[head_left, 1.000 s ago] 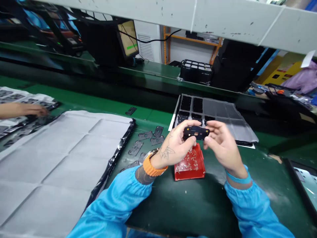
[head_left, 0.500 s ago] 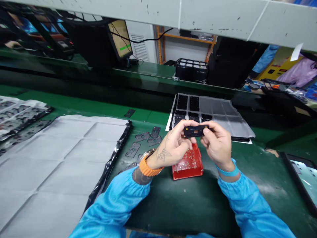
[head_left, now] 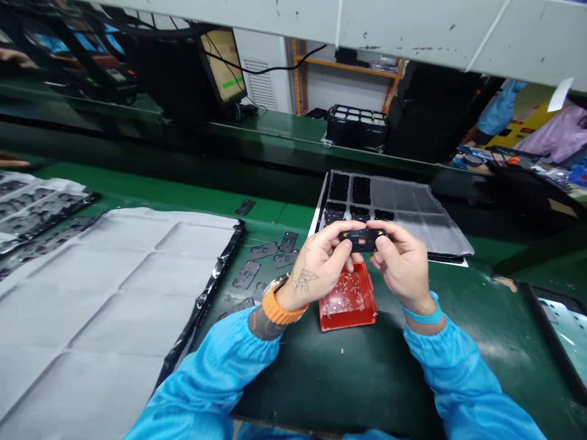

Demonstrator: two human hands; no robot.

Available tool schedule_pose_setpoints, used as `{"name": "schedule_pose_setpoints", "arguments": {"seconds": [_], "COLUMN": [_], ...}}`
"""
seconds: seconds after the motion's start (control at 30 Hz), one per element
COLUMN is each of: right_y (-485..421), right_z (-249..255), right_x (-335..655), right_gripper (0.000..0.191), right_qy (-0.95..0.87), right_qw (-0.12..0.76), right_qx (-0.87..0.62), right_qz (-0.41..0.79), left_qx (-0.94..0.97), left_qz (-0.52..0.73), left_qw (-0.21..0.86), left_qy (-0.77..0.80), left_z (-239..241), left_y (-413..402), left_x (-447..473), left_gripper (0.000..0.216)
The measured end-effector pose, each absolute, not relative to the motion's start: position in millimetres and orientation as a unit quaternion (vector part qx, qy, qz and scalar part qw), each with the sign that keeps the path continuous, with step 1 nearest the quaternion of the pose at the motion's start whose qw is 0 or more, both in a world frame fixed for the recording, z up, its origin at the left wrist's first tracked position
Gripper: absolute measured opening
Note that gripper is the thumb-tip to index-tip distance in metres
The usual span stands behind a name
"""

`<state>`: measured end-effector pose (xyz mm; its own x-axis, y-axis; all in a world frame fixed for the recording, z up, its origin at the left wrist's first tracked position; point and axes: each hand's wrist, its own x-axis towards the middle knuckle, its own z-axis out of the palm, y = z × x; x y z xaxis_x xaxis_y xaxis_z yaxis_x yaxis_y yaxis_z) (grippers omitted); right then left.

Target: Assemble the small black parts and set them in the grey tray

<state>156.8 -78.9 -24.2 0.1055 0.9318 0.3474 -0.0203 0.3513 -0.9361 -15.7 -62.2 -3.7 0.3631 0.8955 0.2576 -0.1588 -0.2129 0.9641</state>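
Note:
Between my two hands is a small black plastic part (head_left: pixel 364 241) with a cutout in its middle and little gold-coloured spots near both ends. My left hand (head_left: pixel 321 260) pinches its left end, thumb on the near face. The right end sits between the thumb and fingers of my right hand (head_left: pixel 401 263). Below them a red bin (head_left: pixel 351 322) holds many tiny metal pieces. Several flat black plates (head_left: pixel 247 274) lie loose on the green table left of the bin.
A large white compartment tray (head_left: pixel 92 293) covers the left side. Behind my hands a smaller tray (head_left: pixel 408 208) carries black parts in some cells. Filled trays (head_left: pixel 41 205) stand at far left. A black-framed panel (head_left: pixel 562 330) lies at right; a shelf beam (head_left: pixel 413 30) crosses overhead.
My left thumb has come up onto the near face of the black part, close to its left end. The part is tilted slightly differently. My right hand keeps its hold.

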Motion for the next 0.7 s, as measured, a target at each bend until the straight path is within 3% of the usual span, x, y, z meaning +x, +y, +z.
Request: {"name": "schedule_pose_setpoints", "arguments": {"seconds": [0.5, 0.7], "right_y": [-79.2, -78.9], "right_z": [-27.6, -36.0], "right_x": [157.6, 147.8], "right_gripper": [0.018, 0.019], "right_qy": [-0.544, -0.506], "right_qw": [0.611, 0.663], "right_qx": [-0.445, -0.459], "right_qz": [0.364, 0.307], "left_qx": [0.638, 0.624], "left_qz": [0.470, 0.478], "left_qw": [0.520, 0.526], "left_qy": [0.318, 0.325], "left_z": [-8.2, -8.3], "left_y": [-62.8, -67.8], "left_x": [-15.8, -10.4], "left_gripper": [0.034, 0.033]}}
